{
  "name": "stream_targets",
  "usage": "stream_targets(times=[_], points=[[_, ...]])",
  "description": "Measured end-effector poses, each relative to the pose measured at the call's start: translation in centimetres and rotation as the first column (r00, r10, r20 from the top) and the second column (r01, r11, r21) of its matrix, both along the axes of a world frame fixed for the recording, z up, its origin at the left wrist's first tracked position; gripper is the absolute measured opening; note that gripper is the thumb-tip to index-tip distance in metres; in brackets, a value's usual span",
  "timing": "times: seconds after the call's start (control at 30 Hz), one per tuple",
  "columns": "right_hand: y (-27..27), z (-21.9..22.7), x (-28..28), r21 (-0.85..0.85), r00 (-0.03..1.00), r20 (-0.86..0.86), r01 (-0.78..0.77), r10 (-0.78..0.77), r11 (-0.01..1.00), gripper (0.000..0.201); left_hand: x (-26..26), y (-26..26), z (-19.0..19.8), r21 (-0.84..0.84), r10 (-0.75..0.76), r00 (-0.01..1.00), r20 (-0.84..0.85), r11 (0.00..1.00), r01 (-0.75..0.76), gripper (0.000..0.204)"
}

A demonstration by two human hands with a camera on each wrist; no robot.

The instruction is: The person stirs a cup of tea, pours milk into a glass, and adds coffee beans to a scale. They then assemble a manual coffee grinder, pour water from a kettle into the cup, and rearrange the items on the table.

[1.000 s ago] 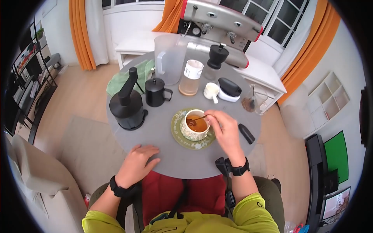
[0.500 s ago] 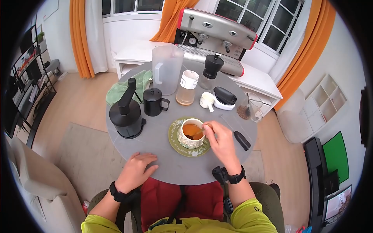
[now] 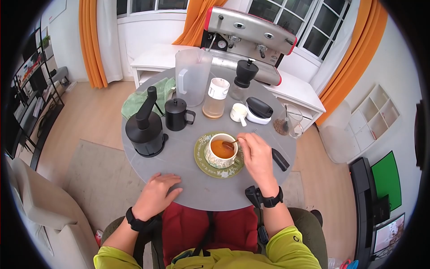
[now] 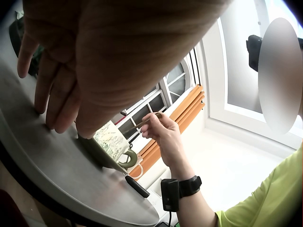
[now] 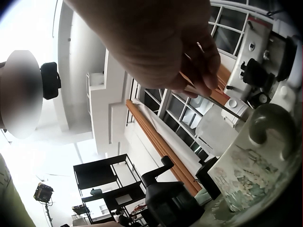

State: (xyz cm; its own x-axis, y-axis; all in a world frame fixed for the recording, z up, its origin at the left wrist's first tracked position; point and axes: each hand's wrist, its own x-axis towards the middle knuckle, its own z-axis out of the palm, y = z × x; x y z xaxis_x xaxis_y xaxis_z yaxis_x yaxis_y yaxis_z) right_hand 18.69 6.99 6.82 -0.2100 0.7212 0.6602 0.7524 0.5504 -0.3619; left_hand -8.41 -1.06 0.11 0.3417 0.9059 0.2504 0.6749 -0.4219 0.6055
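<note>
My right hand point(image 3: 256, 154) pinches the thin handle of a spoon point(image 3: 230, 145) over the right rim of a cup. Its dark bowl dips into the amber liquid. The cup point(image 5: 251, 172), cream with a flower pattern and a green handle, stands on a green saucer point(image 3: 202, 165) with white lettering. In the right wrist view the spoon handle slants from my fingertips down to the cup's rim. My left hand point(image 3: 156, 193) rests on the near left edge of the grey round table point(image 3: 197, 197), fingers loosely spread, holding nothing.
Around the saucer stand a black hand-crank grinder point(image 3: 145, 134), a black lidded pot point(image 3: 177, 115), a clear pitcher point(image 3: 195, 76), a labelled jar point(image 3: 217, 96), a white scoop point(image 3: 238, 113) and a glass jug point(image 3: 289, 122). A black handled object point(image 3: 280, 159) lies right of my right hand.
The spoon's bowl has swept through the liquid, from the left side to the near side and now to the right. My right hand has shifted only slightly; my left stays put.
</note>
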Motion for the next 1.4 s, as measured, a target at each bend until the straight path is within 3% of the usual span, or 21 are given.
stream_targets(times=[0.13,0.2,0.4,0.5,0.63,0.7,0.83,0.93,1.07,1.2,1.4], points=[[-0.6,0.0,0.0,-0.019,1.0,-0.007,0.011,-0.011,1.0,0.009,0.1,0.0,0.3,0.001,-0.001,1.0,-0.005,1.0,0.001,0.026],[-0.7,-0.3,-0.4,-0.107,0.986,-0.135,-0.112,0.097,0.988,0.01,0.1,0.0,0.3,0.0,0.0,1.0,-0.007,1.0,0.0,0.026],[0.2,-0.8,-0.9,-0.211,0.955,-0.276,-0.168,0.106,0.963,0.013,0.0,-0.1,0.3,0.01,-0.001,1.0,-0.013,1.0,0.002,0.026],[1.3,-1.5,-0.6,-0.126,0.949,-0.294,-0.154,0.111,0.98,0.013,0.0,-0.1,0.3,0.012,-0.003,1.0,-0.018,1.0,0.003,0.026],[1.4,-1.2,-0.1,-0.08,0.968,-0.241,-0.084,0.063,0.993,0.012,0.0,0.0,0.2,0.002,-0.006,1.0,-0.003,1.0,0.006,0.027],[0.9,-0.9,0.1,0.025,0.996,-0.089,0.009,-0.007,1.0,0.01,0.0,0.1,0.0,-0.006,-0.002,1.0,-0.006,1.0,0.001,0.026],[0.1,-0.7,0.3,0.072,0.998,-0.045,0.044,-0.041,0.996,0.01,0.1,0.1,-0.1,-0.017,0.011,1.0,-0.003,1.0,-0.011,0.026],[-0.6,-0.5,0.0,-0.086,0.99,-0.14,-0.035,0.023,0.996,0.01,0.2,0.1,-0.1,-0.001,0.011,1.0,-0.016,1.0,-0.011,0.026],[-0.3,-1.1,-0.6,-0.166,0.947,-0.306,-0.157,0.1,0.974,0.012,0.2,0.1,0.1,-0.011,0.011,1.0,-0.023,1.0,-0.011,0.026],[0.4,-1.4,-0.4,-0.155,0.949,-0.295,-0.158,0.107,0.975,0.013,0.3,0.2,0.2,-0.012,0.006,1.0,-0.023,1.0,-0.006,0.026],[0.6,-1.6,0.3,-0.035,0.986,-0.165,-0.021,0.015,0.999,0.011,0.3,0.2,0.2,-0.016,0.009,1.0,-0.013,1.0,-0.009,0.025]])
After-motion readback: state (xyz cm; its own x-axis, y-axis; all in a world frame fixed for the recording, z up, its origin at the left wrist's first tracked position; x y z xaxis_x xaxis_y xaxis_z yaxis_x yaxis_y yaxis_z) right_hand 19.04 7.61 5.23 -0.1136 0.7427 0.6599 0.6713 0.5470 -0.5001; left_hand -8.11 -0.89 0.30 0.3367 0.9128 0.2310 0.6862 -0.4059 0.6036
